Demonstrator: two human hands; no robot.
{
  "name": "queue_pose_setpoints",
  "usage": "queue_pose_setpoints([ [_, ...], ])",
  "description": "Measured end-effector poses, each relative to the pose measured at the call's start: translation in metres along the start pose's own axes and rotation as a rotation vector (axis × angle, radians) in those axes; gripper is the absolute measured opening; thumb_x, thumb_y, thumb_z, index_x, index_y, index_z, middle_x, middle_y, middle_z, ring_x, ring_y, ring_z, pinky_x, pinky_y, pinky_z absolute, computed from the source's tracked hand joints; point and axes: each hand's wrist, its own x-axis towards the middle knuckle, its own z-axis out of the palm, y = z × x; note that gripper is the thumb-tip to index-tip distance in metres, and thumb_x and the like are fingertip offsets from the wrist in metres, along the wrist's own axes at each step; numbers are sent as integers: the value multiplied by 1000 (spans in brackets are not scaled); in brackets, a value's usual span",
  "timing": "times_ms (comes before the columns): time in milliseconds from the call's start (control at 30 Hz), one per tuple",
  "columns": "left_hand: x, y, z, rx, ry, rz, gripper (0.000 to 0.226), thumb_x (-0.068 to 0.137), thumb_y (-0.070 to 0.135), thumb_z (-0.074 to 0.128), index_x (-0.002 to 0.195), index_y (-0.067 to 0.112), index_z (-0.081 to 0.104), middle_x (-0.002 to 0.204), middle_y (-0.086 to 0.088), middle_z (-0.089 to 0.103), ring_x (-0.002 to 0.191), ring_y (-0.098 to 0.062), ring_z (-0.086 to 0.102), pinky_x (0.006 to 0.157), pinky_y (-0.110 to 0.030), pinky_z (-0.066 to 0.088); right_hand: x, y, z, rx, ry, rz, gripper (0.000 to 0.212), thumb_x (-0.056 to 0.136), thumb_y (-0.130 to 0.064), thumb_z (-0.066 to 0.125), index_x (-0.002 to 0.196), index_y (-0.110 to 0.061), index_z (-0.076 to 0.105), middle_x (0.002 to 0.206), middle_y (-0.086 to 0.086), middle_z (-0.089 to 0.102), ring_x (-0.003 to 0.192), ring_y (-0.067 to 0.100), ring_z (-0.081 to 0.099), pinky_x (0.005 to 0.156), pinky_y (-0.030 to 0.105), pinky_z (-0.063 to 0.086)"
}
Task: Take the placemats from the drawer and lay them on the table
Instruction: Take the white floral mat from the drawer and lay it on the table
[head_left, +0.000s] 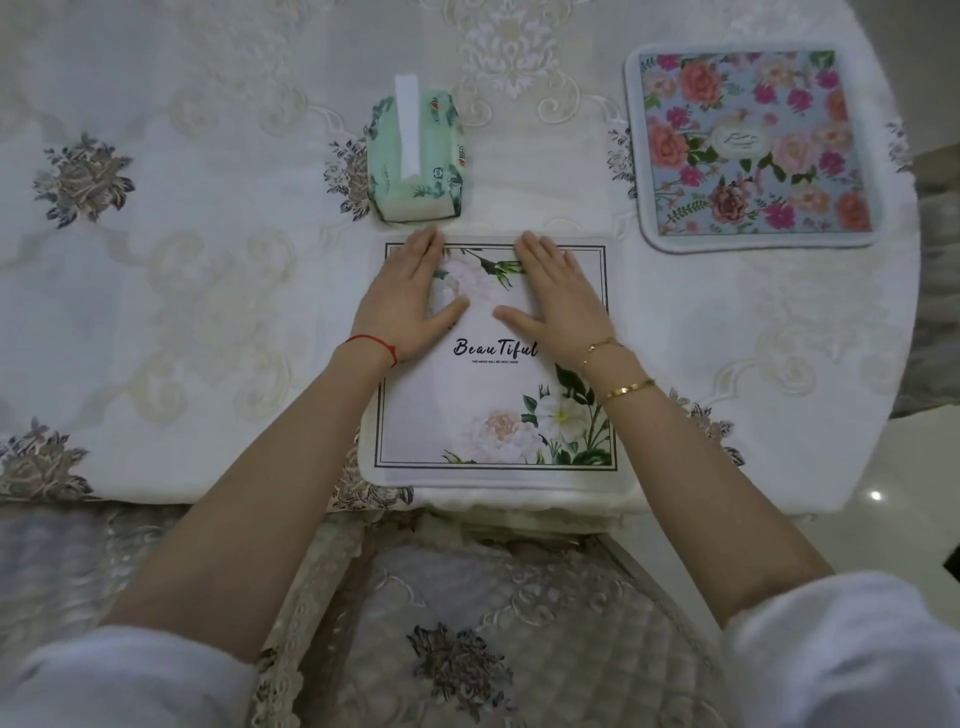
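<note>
A white placemat with pale flowers and the word "Beautiful" lies flat at the table's near edge, right in front of me. My left hand and my right hand both rest palm-down on its far half, fingers straight and spread. A second placemat, blue with pink and orange flowers, lies flat at the far right of the table. No drawer is in view.
A green tissue pack with a white tissue sticking up sits just beyond the white placemat. The table wears a white embroidered cloth. A padded chair seat is below the near edge. Shiny floor shows at the right.
</note>
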Motion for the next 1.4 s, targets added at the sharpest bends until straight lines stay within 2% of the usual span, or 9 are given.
queue_pose_setpoints([
  [167,-21,-14,-5,9,-13,-84,85,93,58,44,153,10,8,162,-3,5,149,-15,4,121,-33,1,-31,40,-15,4,34,119,88,91,-64,41,155,-14,5,163,2,3,150,15,-1,122,36,-2],
  [300,-44,-14,-9,35,-40,-92,85,93,53,46,153,5,8,162,-8,4,149,-19,3,121,-32,-1,-47,42,-22,-22,76,208,85,93,-58,45,154,-8,11,162,8,8,150,22,2,122,38,-4],
  [400,-63,2,-3,21,-55,1,82,94,49,47,153,7,8,162,-9,3,149,-19,0,121,-31,-1,-54,11,-13,16,85,94,78,96,-47,47,153,-5,14,162,12,9,150,26,2,121,36,-6],
  [500,-79,20,9,-1,-56,-3,81,95,48,44,153,8,5,162,-6,0,149,-16,-4,122,-31,0,-66,-25,13,42,11,-21,75,98,-46,45,154,-8,12,162,9,8,150,23,2,121,33,-6],
  [767,-111,13,15,17,-95,-55,85,95,55,40,153,9,-2,162,-3,-8,148,-12,-8,121,-29,-2,-110,-1,18,78,39,46,77,95,-54,44,154,-15,12,162,0,7,148,11,-1,122,31,-2],
  [967,-135,13,9,-26,-101,-140,86,95,49,45,152,6,-2,161,-7,-8,149,-17,-7,120,-28,-4,-147,10,8,87,72,186,78,95,-54,44,154,-13,12,162,4,8,150,17,0,122,34,-3],
  [1133,-161,41,21,-27,-117,-74,88,94,52,45,153,8,-5,161,-4,-11,148,-13,-11,120,-28,-2,-160,-39,28,86,-2,9,80,95,-50,49,154,-12,10,162,4,4,150,19,-4,123,35,-3],
  [1233,-174,52,34,-29,-155,-102,89,94,54,43,152,10,-7,161,-3,-15,148,-14,-14,121,-31,0,-163,-55,44,55,-43,-8,81,95,-51,47,154,-11,8,162,5,2,150,19,-4,123,35,-3],
  [1400,-189,46,36,-29,-110,-146,86,94,58,40,153,13,-3,161,0,-10,148,-13,-8,120,-29,0,-176,-38,45,69,-26,1,77,95,-58,39,155,-19,9,162,-3,5,150,12,-2,123,33,0],
])
